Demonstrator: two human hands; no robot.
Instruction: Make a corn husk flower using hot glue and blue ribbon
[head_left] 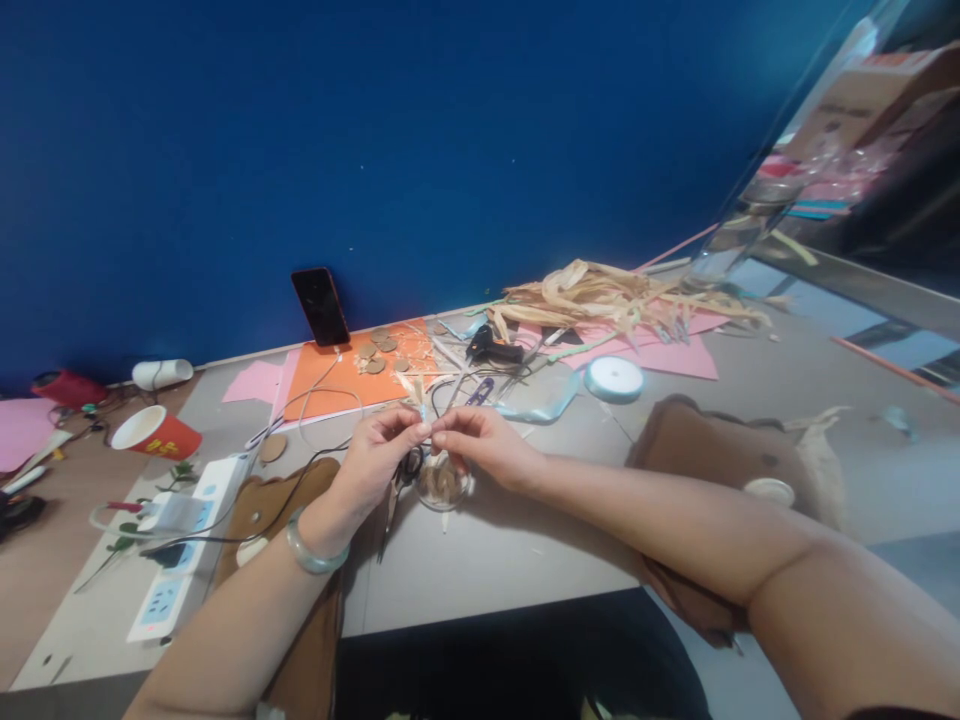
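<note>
My left hand point(386, 450), with a pale bangle point(315, 545) on its wrist, is closed in a pinch. A small pale corn husk bundle point(411, 387) with a light-blue bit rises just above its fingertips, seemingly held there. My right hand point(487, 445) meets it, thumb and forefinger pressed together on something too small to make out. Right below the hands lie black-handled scissors point(409, 467), partly hidden. Beside them is a small clear round dish point(444, 485) with brownish pieces in it.
Behind the hands lie a black glue gun point(491, 347), a ribbon spool point(613, 379), a husk heap point(592, 295) and orange paper point(322, 385) with wooden discs. A phone point(321, 305) leans on the blue wall. Left are a power strip point(191, 545), cables and a paper cup point(159, 433).
</note>
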